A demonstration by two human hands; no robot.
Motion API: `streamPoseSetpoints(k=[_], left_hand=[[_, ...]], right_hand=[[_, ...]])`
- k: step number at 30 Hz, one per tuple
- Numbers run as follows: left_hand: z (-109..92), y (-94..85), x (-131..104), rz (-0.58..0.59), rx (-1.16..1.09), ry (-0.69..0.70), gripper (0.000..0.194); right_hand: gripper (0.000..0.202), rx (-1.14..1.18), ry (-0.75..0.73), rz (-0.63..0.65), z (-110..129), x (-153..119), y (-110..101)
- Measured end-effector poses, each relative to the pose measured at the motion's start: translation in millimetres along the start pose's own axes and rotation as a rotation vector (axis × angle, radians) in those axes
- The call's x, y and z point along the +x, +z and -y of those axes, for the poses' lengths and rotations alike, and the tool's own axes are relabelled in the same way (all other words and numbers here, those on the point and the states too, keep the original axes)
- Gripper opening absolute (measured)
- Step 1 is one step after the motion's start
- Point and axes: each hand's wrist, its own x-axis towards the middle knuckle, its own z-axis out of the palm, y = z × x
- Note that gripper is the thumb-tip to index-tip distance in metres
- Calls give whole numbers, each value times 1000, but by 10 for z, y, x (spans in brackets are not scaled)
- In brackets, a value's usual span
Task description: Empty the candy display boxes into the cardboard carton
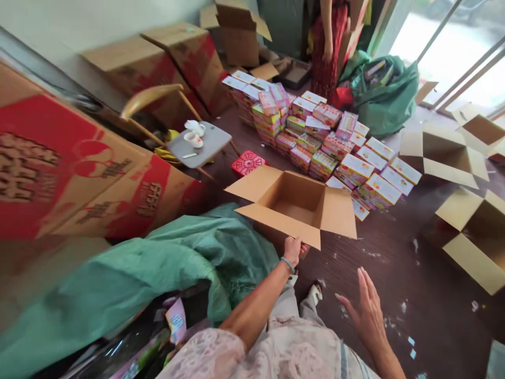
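Observation:
An open cardboard box (pixel 292 218) with its flaps folded outward is in front of me, and its inside looks bare. My left hand (pixel 292 251), with a beaded bracelet on the wrist, grips the near flap of this box by its edge. Off to the right, my right hand (pixel 365 305) hangs in the air, fingers stretched and thumb apart, holding nothing. Behind the box stand stacks of small colourful cartons (pixel 339 145), piled in uneven rows on the floor.
A green sack (pixel 189 247) lies at my left beside large red-printed boxes (pixel 98 184). A chair (pixel 205 147) carries cups; a red stool (pixel 248 162) is near it. More open boxes (pixel 479 231) stand right. Another person (pixel 329 47) is at the back by a green sack.

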Motion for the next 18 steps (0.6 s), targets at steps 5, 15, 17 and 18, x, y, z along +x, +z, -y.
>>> streamPoseSetpoints(k=[5, 15, 17, 18], left_hand=[[-134, -63, -291, -35, -35, 56, 32], [-19, -615, -1190, 161, 75, 41, 28], [104, -481, -1441, 248, 108, 30, 27], [155, -378, -1541, 295, 124, 25, 27]], right_hand=[[94, -62, -263, 72, 61, 608, 168], [81, -85, -466, 227, 400, 547, 348], [85, -81, -551, 159, 355, 393, 279], [87, -91, -582, 105, 289, 299, 227]])
